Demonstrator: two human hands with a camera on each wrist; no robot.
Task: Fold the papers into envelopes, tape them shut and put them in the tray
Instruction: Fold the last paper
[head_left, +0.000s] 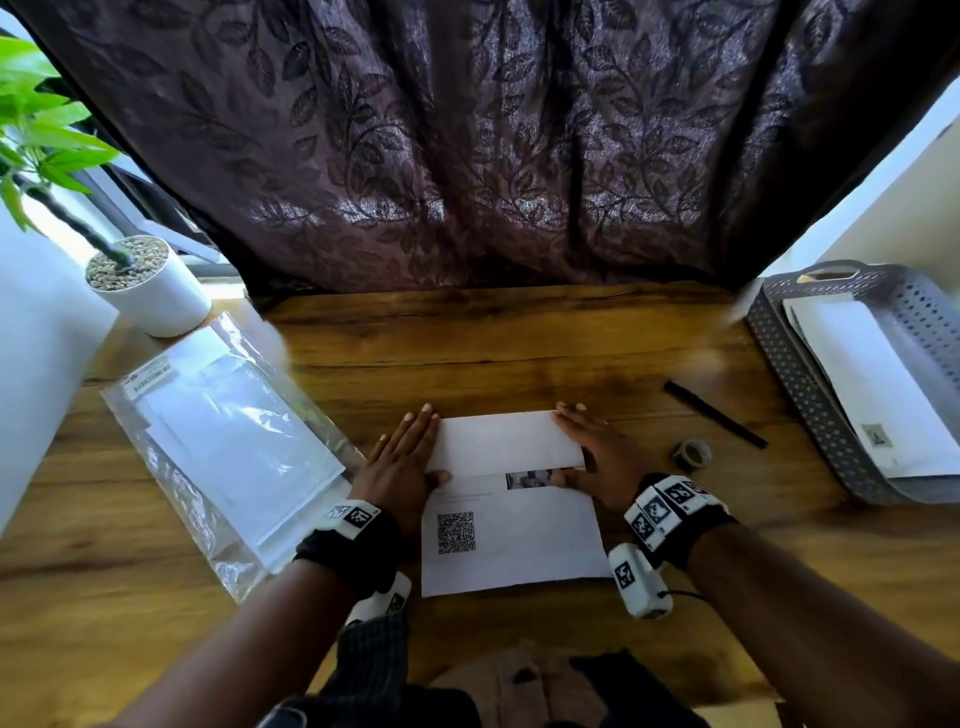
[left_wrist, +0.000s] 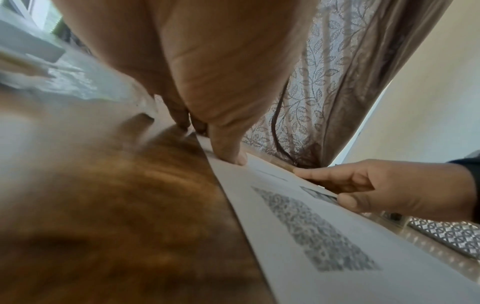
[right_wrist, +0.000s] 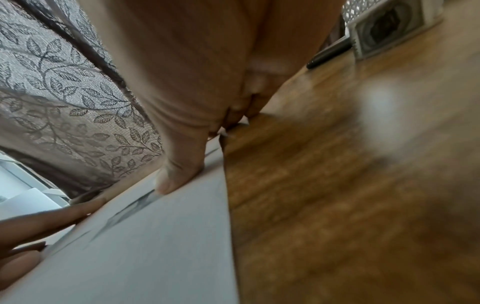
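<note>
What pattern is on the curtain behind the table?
The curtain is dark purple-brown with a shiny woven pattern of leaves on trailing vines, clearest in the head view.

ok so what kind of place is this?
Likely a home desk by a window: wooden tabletop, leaf-patterned curtain right behind it, potted plant on the left. A perforated grey tray holds finished envelopes.

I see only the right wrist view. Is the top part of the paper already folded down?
Observer: Yes. In the head view the top of the paper is folded toward the person. The left hand and right hand rest at the flap's ends.
Operator: Is something in the tray?
Observer: The tray on the right holds white papers.
Operator: Where are the spare sheets?
Observer: In a clear bag, left of the paper.
</note>
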